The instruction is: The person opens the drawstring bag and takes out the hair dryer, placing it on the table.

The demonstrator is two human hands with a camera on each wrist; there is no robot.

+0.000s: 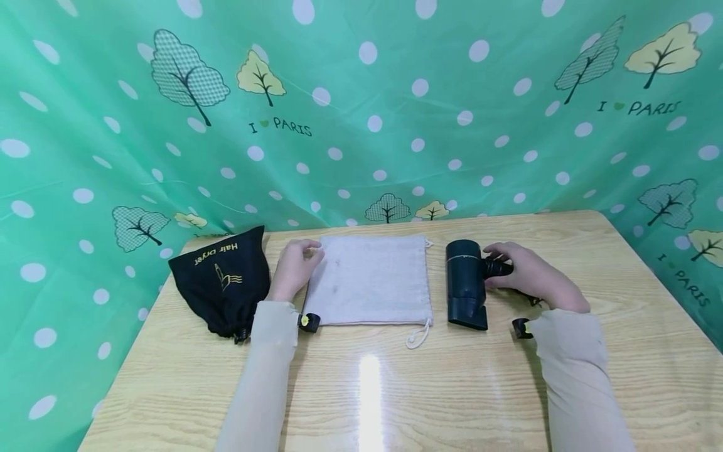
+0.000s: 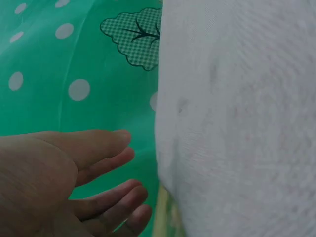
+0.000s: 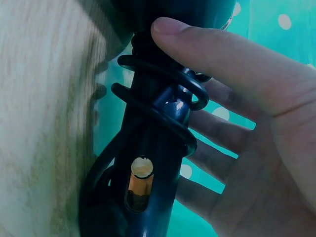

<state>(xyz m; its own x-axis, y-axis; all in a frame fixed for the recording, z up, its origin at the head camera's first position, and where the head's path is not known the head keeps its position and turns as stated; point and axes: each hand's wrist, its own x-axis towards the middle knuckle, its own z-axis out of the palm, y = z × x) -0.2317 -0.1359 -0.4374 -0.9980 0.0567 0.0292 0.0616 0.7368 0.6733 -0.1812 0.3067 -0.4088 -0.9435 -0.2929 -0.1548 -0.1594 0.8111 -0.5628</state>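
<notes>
Your left hand [image 2: 54, 175] lies at the near left, its fingers [image 2: 123, 202] apart and pointing right, just left of the whitish fabric [image 2: 237, 118] that fills the right side, while a green sheet [image 2: 44, 108] with pale dots and a checkered tree [image 2: 136, 39] spreads behind on the far side.

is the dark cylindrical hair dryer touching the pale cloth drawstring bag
Apart: the head view shows a strip of bare wooden table between the dark hair dryer and the pale cloth bag.

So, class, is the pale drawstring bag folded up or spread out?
Spread out: in the head view, the pale drawstring bag lies as a flat rectangle on the table.
</notes>
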